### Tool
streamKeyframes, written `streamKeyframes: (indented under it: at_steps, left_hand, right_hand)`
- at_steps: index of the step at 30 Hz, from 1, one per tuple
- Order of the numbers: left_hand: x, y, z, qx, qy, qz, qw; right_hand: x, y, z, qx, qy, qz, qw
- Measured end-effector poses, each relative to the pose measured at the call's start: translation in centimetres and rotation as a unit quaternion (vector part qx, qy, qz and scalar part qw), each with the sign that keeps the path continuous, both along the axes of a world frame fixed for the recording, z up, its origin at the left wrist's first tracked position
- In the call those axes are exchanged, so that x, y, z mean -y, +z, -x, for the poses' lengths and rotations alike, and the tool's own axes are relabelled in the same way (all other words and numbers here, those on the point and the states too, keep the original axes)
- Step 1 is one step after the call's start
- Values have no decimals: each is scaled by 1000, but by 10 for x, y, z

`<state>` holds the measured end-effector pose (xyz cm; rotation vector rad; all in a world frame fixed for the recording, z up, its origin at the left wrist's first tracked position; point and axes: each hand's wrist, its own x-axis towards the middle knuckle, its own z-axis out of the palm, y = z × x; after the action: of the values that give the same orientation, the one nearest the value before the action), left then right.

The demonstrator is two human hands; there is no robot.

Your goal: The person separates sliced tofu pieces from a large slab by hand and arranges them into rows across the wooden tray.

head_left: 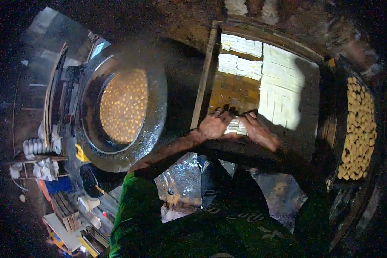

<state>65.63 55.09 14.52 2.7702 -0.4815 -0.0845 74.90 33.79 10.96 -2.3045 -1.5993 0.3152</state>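
- At the near side of a shallow, brown wooden-framed tray (206, 77): left hand (214, 126) and right hand (261, 132) hold a short row of small white rectangular blocks (235, 127) between them.
- Left fingers: bent, close together, at row's left end.
- Right fingers: bent at right end; spacing cannot tell, shadowed.
- Tray's far left: more white blocks in two bands (240, 66); brown board surface (234, 89) between those and the hands.
- Tray's right half: flat white scored sheet (279, 86), partly shadowed.
- Left of tray: wide round dark pan (157, 107), golden pieces (124, 105) in liquid.
- Far right: heaped golden-yellow lumps (359, 129).
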Motion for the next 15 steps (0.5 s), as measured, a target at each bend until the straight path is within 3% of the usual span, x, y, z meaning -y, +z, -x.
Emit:
streamKeyframes:
  at_steps: [1, 2, 3, 5, 7, 8, 13, 15]
  left_hand:
    - [-1, -4, 0, 1, 5, -1, 1000]
    - [0, -8, -1, -1, 12, 12, 1000]
    - [0, -7, -1, -4, 17, 24, 1000]
    - [0, -4, -4, -62, 29, 9, 998]
    - [0, -1, -7, -15, 31, 29, 999]
    - [0, 1, -8, -111, 45, 30, 992]
    - [-1, -1, -13, -167, 9, 67, 984]
    - [-1, -1, -12, -161, 4, 79, 984]
  right_hand:
    - [1, 8, -1, -36, -27, 20, 999]
    - [-3, 14, -7, -61, 1, -51, 997]
    - [-6, 19, -10, -61, 3, -51, 997]
    - [-9, 29, -15, -326, -36, -20, 944]
    - [-9, 28, -17, -349, -24, -32, 936]
    - [-7, 24, -17, -332, -17, -55, 942]
    - [1, -4, -9, -323, -30, -116, 939]
    - [2, -11, -8, -422, -47, -86, 901]
